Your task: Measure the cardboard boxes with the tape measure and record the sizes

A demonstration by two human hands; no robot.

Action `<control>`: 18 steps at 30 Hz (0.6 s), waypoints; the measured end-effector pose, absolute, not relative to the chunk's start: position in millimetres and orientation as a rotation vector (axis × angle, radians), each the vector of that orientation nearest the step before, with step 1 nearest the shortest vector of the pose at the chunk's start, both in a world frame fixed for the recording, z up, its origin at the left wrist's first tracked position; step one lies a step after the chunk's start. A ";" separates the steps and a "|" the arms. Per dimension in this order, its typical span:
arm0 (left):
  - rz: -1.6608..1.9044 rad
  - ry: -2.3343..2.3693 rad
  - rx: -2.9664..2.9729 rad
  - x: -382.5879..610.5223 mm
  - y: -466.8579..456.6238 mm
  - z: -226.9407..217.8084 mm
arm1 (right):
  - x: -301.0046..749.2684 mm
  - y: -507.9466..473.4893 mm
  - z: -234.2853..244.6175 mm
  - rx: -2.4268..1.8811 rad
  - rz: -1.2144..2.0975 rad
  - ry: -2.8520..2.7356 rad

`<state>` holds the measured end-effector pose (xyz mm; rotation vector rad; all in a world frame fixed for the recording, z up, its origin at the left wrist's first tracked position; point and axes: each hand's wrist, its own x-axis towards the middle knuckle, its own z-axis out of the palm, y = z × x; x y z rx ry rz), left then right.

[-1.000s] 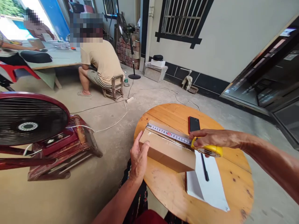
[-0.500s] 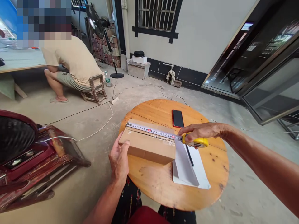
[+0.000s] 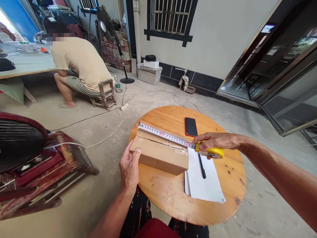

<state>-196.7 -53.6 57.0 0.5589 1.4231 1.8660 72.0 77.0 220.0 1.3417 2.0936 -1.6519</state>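
Gripping the left end of a plain brown oblong cardboard box (image 3: 160, 153), the left hand (image 3: 130, 167) is clamped with its thumb over the near corner. The box is on the left part of a round, honey-coloured wooden tabletop (image 3: 170, 206), its upper face sealed with shiny clear tape (image 3: 177, 147). To its right lies a white sheet of paper (image 3: 210, 190) with a slim black pen (image 3: 202, 166) across it. Over the pen's far end, the right hand (image 3: 218, 141) is clamped on a yellow-cased tape measure (image 3: 213, 152). The pale blade (image 3: 170, 137), printed with black and red numbers, stretches along the far long edge of the box and past its right end; I cannot tell whether the blade's tip touches the box. Beyond the blade, a black-screened phone in a red case (image 3: 191, 126) lies face up. Off to the left, a dark red round fan (image 3: 22, 142) stands on a worn reddish-brown wooden seat (image 3: 83, 157). Farther back, a person in a pale yellow T-shirt (image 3: 84, 62) sits on a small weathered wooden chair (image 3: 106, 96), a clear plastic bottle (image 3: 117, 85) just beside it. Behind, a black standing fan (image 3: 106, 23) rises before stacked reddish bricks (image 3: 111, 51).
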 end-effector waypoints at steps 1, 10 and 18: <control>1.862 1.416 0.566 -197.1 -54.0 56.8 | 72.7 69.9 218.5 1.376 -1.736 2.076; 1.849 1.471 0.640 -199.0 -55.3 54.4 | 42.8 -73.5 160.8 1.569 -2.683 1.337; 1.629 1.694 1.531 -234.0 -69.6 49.0 | 6.2 -133.6 119.0 1.612 -3.070 0.867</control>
